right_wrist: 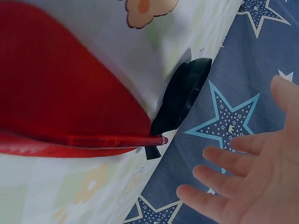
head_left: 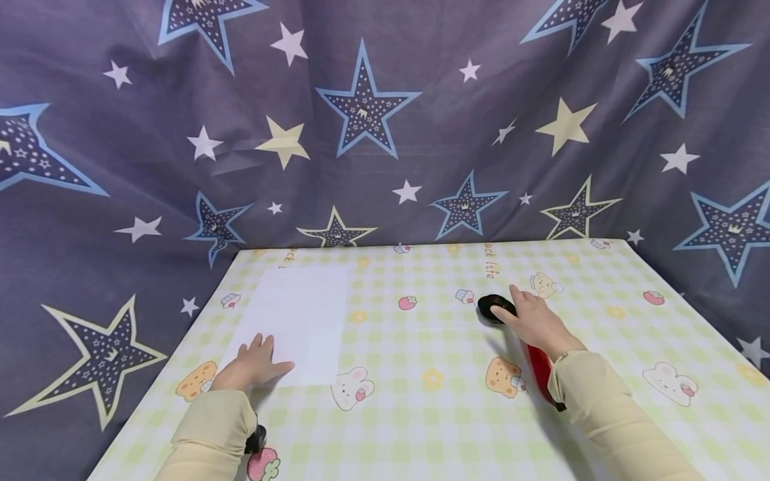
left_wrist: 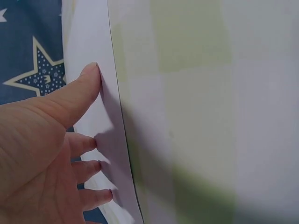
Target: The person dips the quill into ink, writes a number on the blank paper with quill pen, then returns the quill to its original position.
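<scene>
A white sheet of paper (head_left: 307, 314) lies on the left part of the table. My left hand (head_left: 249, 364) is spread at its near left corner, fingertips at the sheet. In the left wrist view, the thumb and fingers of the hand (left_wrist: 56, 135) are extended beside the paper's edge (left_wrist: 105, 98). On the right, my right hand (head_left: 538, 324) hovers by a red item with a black round part (head_left: 494, 307). The right wrist view shows its smooth red body (right_wrist: 70, 79) and black cup-shaped end (right_wrist: 184, 93). There, the right hand (right_wrist: 247, 172) has extended fingers, apart from the item.
A checked tablecloth (head_left: 415, 421) with cartoon prints covers the table. Behind and to the sides hangs a dark curtain (head_left: 385, 180) printed with stars. A small black object (head_left: 255, 439) shows under my left wrist.
</scene>
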`<state>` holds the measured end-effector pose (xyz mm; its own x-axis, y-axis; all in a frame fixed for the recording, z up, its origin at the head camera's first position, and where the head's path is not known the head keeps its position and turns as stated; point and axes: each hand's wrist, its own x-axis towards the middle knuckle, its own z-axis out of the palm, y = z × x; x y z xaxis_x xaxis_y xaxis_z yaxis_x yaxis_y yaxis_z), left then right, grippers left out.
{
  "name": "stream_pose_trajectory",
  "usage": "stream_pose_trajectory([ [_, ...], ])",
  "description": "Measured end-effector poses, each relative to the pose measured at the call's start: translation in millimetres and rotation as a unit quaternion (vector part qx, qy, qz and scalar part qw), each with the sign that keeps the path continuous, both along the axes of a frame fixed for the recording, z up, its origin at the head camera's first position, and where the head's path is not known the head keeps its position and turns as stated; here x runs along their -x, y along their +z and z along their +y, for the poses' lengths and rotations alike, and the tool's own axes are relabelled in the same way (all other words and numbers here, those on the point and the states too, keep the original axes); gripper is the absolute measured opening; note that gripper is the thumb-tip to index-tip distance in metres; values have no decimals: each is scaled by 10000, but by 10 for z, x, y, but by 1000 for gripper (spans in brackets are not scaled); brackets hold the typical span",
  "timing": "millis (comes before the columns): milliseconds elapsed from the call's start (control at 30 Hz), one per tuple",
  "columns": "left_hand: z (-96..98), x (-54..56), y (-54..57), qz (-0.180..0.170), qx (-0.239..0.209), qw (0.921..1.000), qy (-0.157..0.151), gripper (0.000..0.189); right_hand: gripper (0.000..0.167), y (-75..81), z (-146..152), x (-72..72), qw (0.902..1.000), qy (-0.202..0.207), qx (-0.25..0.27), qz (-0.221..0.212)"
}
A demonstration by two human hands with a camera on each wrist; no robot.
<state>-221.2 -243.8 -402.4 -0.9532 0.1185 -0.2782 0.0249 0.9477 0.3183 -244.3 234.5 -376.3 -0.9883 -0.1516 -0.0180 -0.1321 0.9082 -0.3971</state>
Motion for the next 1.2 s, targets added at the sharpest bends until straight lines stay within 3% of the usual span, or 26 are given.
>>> stream_pose_trajectory([
  [367,74,-20,2,26,-1,10000,-72,80,67,-33,44,3,9998,-83,-91,-151],
  [633,109,-27,-22,111,76,9999,-84,79,58,-87,115,3,9996,-177,-229,12],
  [867,151,-52,-12,49,113,9999,62,79,36,-130,166,16,9986,-394,-347,-29],
  [1200,200,-71,-12,32,130,9998,161,79,53,-174,181,34,9959,-592,-549,-403],
])
